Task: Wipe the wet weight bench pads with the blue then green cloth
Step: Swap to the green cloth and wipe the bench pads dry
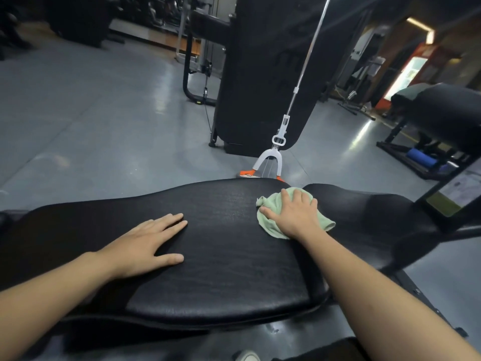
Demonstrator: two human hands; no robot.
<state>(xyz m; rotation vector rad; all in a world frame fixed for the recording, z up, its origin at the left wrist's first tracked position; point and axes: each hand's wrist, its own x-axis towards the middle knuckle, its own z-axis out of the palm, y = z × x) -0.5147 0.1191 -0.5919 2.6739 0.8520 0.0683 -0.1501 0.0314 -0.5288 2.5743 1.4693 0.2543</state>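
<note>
Green cloth [270,220] lay on the black pad [221,256] toward its far right, pressed flat under the right hand [294,217], fingers spread. The left hand [145,246] rested open-fingered on the pad's near left.

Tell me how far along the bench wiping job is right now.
The blue cloth is not in view, which suggests its pass is over. In hand: the right hand presses the crumpled pale green cloth flat on the long black padded bench cushion, near its far right end, while the left hand rests flat on it. Left: the adjoining smaller black seat pad and any unwiped stretch; wetness is hard to judge.
</note>
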